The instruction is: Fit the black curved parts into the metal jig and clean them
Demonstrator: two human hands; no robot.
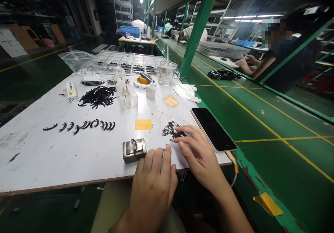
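My left hand (pixel 155 177) rests at the table's front edge, fingers stretched out and nothing visible in them. Beside its fingertips sits a small metal block (pixel 134 151) with a curved black piece (pixel 134 145) on top. My right hand (pixel 199 151) reaches over a pile of tiny black parts (pixel 169 129). Its fingers are spread, the fingertips at the pile's near edge, and I see nothing gripped. A few tiny dark bits lie between the two hands. Behind the metal block is a yellow-orange square (pixel 143 124). To the left runs a row of curved black pieces (pixel 85 125).
A phone (pixel 214 128) lies right of my right hand. Farther back are toothpicks (pixel 171 101), a glass mug (pixel 167 73), small bottles (pixel 150 91), a heap of black pieces (pixel 98 96) and a compartment tray (pixel 133 60). A green conveyor (pixel 261 114) runs alongside; a co-worker sits across it.
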